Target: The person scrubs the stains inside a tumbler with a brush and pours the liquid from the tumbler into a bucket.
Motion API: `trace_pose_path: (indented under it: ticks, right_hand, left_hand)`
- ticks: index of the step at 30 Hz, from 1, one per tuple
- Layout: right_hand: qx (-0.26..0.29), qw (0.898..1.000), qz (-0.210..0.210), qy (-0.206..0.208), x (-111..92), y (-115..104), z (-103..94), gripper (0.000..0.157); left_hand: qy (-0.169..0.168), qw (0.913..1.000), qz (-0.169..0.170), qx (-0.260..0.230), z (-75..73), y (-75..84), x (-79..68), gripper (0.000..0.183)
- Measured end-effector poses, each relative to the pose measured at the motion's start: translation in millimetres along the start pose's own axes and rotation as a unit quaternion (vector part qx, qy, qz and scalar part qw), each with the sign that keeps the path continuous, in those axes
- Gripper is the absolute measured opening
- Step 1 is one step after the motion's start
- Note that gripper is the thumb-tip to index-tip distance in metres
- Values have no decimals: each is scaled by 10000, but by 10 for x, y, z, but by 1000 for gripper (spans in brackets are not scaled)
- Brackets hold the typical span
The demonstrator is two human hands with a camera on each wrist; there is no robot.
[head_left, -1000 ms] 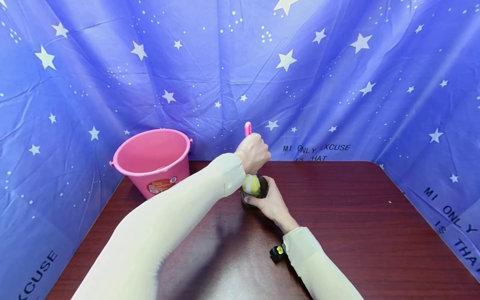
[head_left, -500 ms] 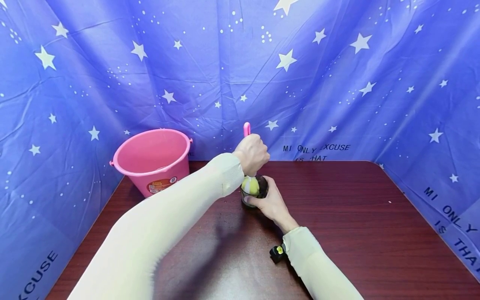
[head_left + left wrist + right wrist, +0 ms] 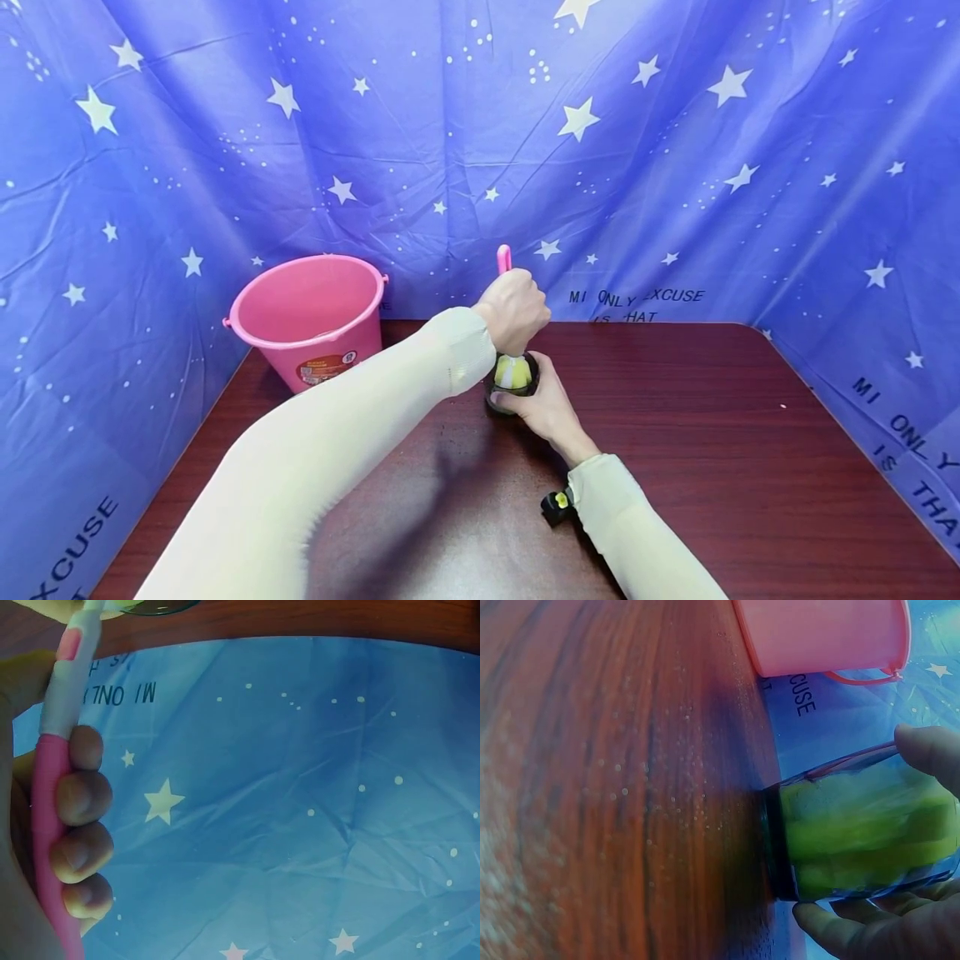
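The right hand [image 3: 546, 410] grips the glass [image 3: 859, 836], seemingly to steady it, while the left hand [image 3: 514, 310] clasps the brush [image 3: 54, 780] dipped inside.

Table [image 3: 675, 433]: dark grained wood, smooth and glossy, with glare toward the near edge and tiny shiny specks in the right wrist view.
Backdrop [image 3: 450, 158] beyond the far edge: thin creased cloth, faint sheen.
Bucket [image 3: 363, 348] by the far left corner: smooth plastic, softly shiny.
Bucket label [image 3: 321, 368]: printed; paper or film, cannot tell.
Glass [image 3: 859, 829]: smooth, see-through, tinted, glossy.
Brush handle [image 3: 51, 787]: smooth hard plastic.
Sponge head [image 3: 513, 373]: soft-looking, matt.
Sleeves [image 3: 255, 492]: matt knitted cloth, ribbed cuffs.
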State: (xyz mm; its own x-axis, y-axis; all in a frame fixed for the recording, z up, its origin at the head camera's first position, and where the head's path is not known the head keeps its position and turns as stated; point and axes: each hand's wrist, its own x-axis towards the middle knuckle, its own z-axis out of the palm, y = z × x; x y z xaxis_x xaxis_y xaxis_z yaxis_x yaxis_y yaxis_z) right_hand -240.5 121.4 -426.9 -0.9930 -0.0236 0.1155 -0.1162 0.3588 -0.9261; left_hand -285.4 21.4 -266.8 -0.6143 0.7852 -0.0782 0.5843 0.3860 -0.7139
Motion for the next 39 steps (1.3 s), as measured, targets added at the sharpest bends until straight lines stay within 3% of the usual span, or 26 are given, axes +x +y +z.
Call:
trace_pose_path:
  ticks: [8, 21, 39]
  right_hand:
    - [65, 9999, -25, -90, 0, 1, -17, 82]
    - [83, 9997, -193, -97, 1, 12, -28, 78]
    - [194, 9993, -296, -141, 14, 25, -20, 77]
  left_hand:
    - [-35, 9996, -153, 232, -26, 49, 58, 17]
    - [-31, 9963, -65, 861, -61, 115, 167, 14]
    - [-298, 9932, -228, 1101, 1, 87, 144, 26]
